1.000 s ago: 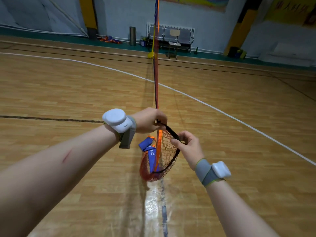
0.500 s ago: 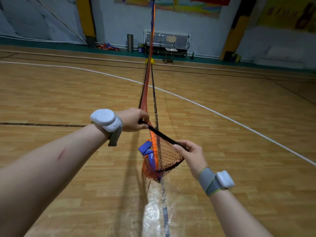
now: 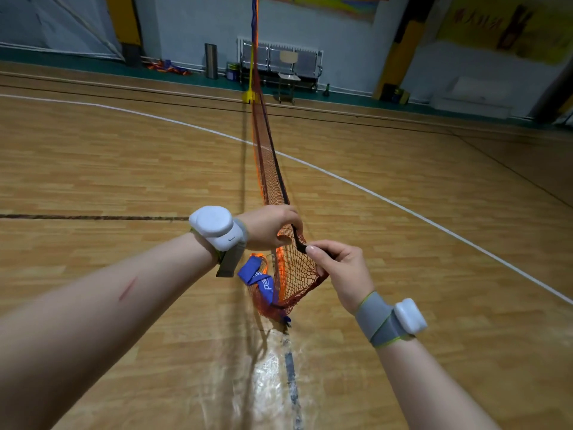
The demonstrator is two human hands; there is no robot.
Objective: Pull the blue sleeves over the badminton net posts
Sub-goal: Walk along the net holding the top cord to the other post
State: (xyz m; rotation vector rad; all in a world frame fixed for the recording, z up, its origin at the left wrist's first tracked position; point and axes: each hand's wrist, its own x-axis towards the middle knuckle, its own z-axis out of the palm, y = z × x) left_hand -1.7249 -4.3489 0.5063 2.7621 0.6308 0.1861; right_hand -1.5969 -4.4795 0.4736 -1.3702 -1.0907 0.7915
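Blue sleeve [image 3: 259, 280] hangs in the lower middle of the frame, folded against the bunched near end of the orange net [image 3: 294, 274], just below the two hands and above the wooden floor [image 3: 124, 169]. White lettering runs along it, too crumpled to read. Just right of it, the right hand [image 3: 342, 268] pinches the net's black edge band [image 3: 299, 243] between thumb and curled fingers. Just above and left of it, the left hand [image 3: 273, 226] is curled round the same band and the mesh gathered with it; the two hands are almost touching. Each wrist carries a grey strap with a white device [image 3: 214, 226]. From the hands the net runs up the middle of the frame, sagging low over the floor and crossing a curved white court line [image 3: 372, 193]. It rises again to a yellow post [image 3: 250, 76] at the top centre. Behind that post, along the wall, stand a metal bench [image 3: 279, 57], a chair [image 3: 288, 76] and a grey cylindrical bin [image 3: 211, 61].
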